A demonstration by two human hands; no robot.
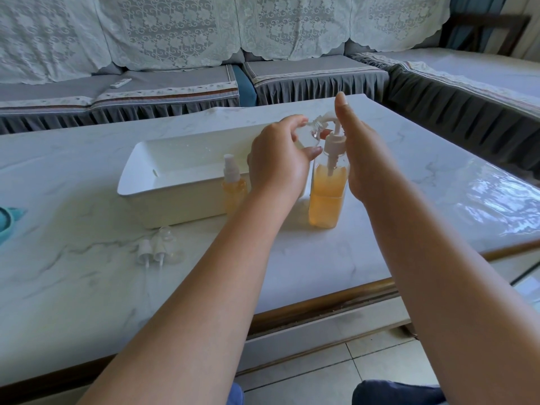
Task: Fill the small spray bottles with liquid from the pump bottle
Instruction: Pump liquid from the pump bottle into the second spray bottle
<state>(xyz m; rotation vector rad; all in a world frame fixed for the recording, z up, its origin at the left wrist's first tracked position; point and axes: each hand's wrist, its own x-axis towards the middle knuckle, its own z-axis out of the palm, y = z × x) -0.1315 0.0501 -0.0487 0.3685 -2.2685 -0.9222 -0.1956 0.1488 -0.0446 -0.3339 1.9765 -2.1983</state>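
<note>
The pump bottle (326,194) stands upright on the counter (87,176), just right of the white tray (175,197) and near its right end. It is clear plastic, roughly two-thirds full of orange liquid, with a white pump head and a spout that points left and away. A small clear spray bottle (306,135), uncapped and looking empty, is held tilted with its mouth up against the pump spout. A second small spray bottle (233,187), filled with the same orange liquid and topped with its white sprayer, stands upright against the near wall of the tray, left of the pump bottle. Nearer and further left, two loose white sprayer tops (152,252) lie on the counter beside a clear cap.

The counter is white marble-patterned with a glossy sheen and a brown wooden edge on the near side. A teal object (8,223) shows at the far left edge. Beyond the counter runs a grey sofa (175,83) with skirted seat covers and white lace draped over its back; a white remote (120,83) lies on the left seat. Pale floor tiles show at the near right.

The left hand (277,162) curls its fingers and thumb around the empty spray bottle, gripping it. The right hand (359,159) is held with fingers straight and together, edge-on, just right of the pump head; whether it touches the pump cannot be told.
</note>
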